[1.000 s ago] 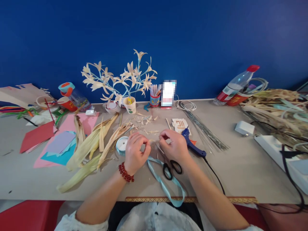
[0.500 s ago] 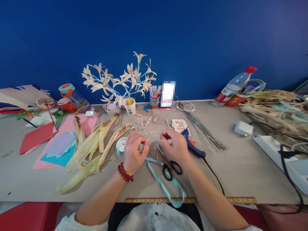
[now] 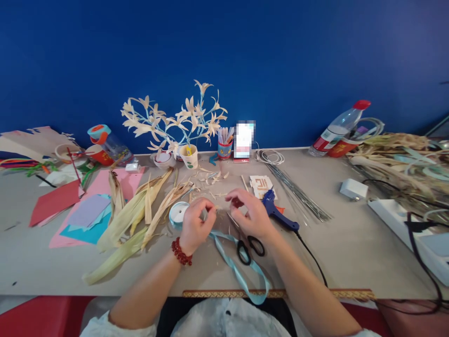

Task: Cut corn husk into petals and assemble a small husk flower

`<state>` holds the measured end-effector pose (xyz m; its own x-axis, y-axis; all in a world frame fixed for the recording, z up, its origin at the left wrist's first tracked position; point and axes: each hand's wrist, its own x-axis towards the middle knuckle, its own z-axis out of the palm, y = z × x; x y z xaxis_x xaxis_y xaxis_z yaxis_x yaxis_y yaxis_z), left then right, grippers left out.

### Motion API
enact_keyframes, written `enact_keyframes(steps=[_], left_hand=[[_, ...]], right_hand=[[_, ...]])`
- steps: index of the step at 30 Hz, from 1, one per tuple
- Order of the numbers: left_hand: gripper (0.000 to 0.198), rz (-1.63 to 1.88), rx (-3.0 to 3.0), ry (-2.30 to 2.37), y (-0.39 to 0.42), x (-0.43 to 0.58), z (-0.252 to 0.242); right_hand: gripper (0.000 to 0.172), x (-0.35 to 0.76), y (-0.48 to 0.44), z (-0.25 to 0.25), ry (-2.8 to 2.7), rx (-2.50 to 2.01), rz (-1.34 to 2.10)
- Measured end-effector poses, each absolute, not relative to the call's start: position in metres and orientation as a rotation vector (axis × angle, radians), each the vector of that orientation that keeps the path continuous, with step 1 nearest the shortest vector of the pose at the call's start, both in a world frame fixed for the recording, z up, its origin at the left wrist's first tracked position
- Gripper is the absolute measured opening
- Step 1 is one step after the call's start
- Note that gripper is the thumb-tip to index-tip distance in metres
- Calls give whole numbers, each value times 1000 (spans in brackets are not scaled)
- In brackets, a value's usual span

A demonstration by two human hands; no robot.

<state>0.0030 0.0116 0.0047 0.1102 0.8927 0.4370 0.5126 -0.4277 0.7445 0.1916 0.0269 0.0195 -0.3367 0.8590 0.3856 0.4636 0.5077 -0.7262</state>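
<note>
Over the middle of the table, my left hand (image 3: 199, 221) is closed, thumb and forefinger pinched together. A tiny pale bit seems to show at its fingertips, too small to name. My right hand (image 3: 250, 213) hovers just to the right, thumb and fingers apart and curved, with nothing visible between them. Scissors (image 3: 244, 252) with black handles lie below my right hand, their blades partly hidden by it. Beside my left hand is a roll of light blue ribbon (image 3: 177, 213), and a loose ribbon length (image 3: 233, 267) loops to the table's front edge. Pale husk scraps (image 3: 212, 177) lie beyond my hands.
Corn husks (image 3: 129, 220) and coloured paper (image 3: 86, 217) lie left. Husk flowers (image 3: 191, 110) stand in a paper cup (image 3: 189, 158) at the back. To the right are a blue glue gun (image 3: 280, 213), wires (image 3: 301, 194), a bottle (image 3: 335, 131) and a power strip (image 3: 403, 229).
My right hand's thumb and fingers have parted from a pinch, and the hand has shifted slightly left. My left hand stays pinched in nearly the same place.
</note>
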Motion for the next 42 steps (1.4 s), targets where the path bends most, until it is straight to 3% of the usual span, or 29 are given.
enact_keyframes(steps=[3,8,13,19,36,42], left_hand=[[14,1118,1667,1230,13,2,4],[15,974,1221,991,17,2,0],[18,944,1071,929,18,0,-2],[14,1131,1365,921,17,0,5],[6,1161,1191,709,11,4,-3],[10,1150,1166,754,12,3,-5]], right_hand=[[33,190,27,23,-2077,-813,878],[5,188,29,17,-1917,-795,1127],[20,183,30,13,-1333,-881,1614],[25,179,30,11,-963,-947,1901],[23,177,30,9,-738,-905,1983],[30,178,24,17,-993,-883,1947]])
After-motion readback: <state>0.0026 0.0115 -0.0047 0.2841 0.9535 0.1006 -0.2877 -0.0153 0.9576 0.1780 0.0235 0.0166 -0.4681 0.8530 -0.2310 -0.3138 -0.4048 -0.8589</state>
